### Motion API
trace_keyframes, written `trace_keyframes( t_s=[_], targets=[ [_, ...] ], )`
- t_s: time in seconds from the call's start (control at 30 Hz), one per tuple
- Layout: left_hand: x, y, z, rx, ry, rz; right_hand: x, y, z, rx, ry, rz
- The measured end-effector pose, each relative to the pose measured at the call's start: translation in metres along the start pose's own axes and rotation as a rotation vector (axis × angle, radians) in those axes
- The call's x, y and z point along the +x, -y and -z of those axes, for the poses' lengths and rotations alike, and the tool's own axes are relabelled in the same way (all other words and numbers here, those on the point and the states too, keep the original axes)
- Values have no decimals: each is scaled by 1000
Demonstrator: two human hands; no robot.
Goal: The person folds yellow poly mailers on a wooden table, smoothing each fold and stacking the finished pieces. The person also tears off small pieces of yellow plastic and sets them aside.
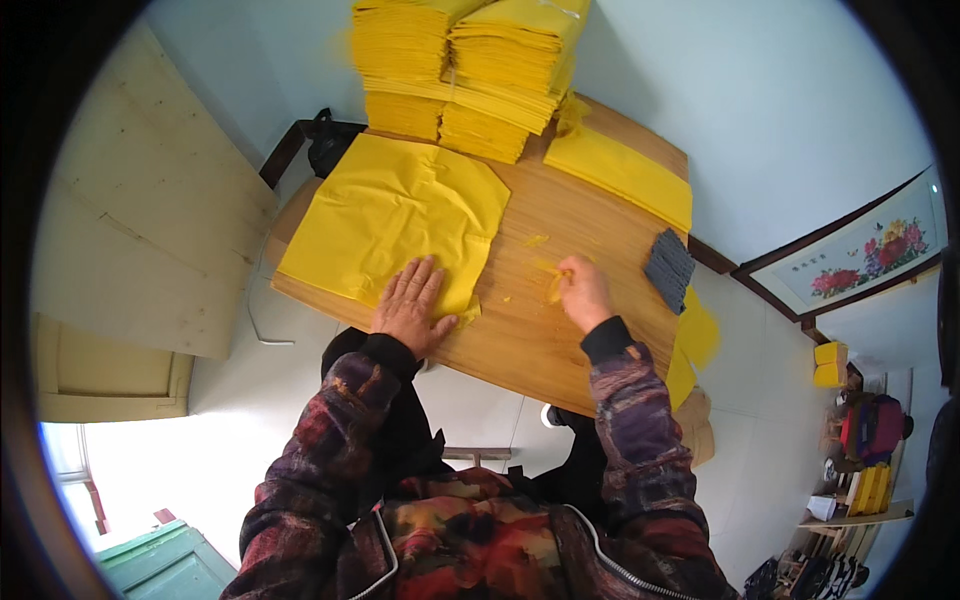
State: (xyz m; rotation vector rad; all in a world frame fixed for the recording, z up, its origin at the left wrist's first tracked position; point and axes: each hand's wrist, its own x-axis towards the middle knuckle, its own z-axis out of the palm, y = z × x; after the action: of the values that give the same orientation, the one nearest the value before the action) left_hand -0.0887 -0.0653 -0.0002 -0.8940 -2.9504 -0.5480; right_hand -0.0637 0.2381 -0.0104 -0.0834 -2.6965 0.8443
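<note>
Left hand (410,305) lies flat, fingers open, on crinkly yellow paper sheets (395,220); right hand (583,292) fingers pinch a thin yellow paper scrap (553,283) over the wooden surface (560,340).

Matt yellow paper on smooth wood

The crumpled yellow paper sheet (395,220) looks thin, matt and creased on the wooden table (560,330), whose top is smooth with fine straight grain. At the table's right edge lies a dark, rough-textured pad (669,268).

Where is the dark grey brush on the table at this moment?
In the head view, the dark grey brush lies at the right edge of the wooden table, right of the right hand, just below a flat yellow paper stack.
</note>
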Motion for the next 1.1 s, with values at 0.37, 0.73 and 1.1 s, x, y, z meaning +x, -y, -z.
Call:
trace_keyframes(
  t_s=[0.37, 0.73, 1.1],
  targets=[
    [0, 0, 2, 4, -3, -11, 26, -10, 0, -428, 152, -73],
    [0, 1, 0, -1, -5, -13, -90, 16, 64, -162, 184, -196],
    [2, 2, 2, 17, 20, -13, 16, 33, 3, 10, 175, -287]
  ],
)
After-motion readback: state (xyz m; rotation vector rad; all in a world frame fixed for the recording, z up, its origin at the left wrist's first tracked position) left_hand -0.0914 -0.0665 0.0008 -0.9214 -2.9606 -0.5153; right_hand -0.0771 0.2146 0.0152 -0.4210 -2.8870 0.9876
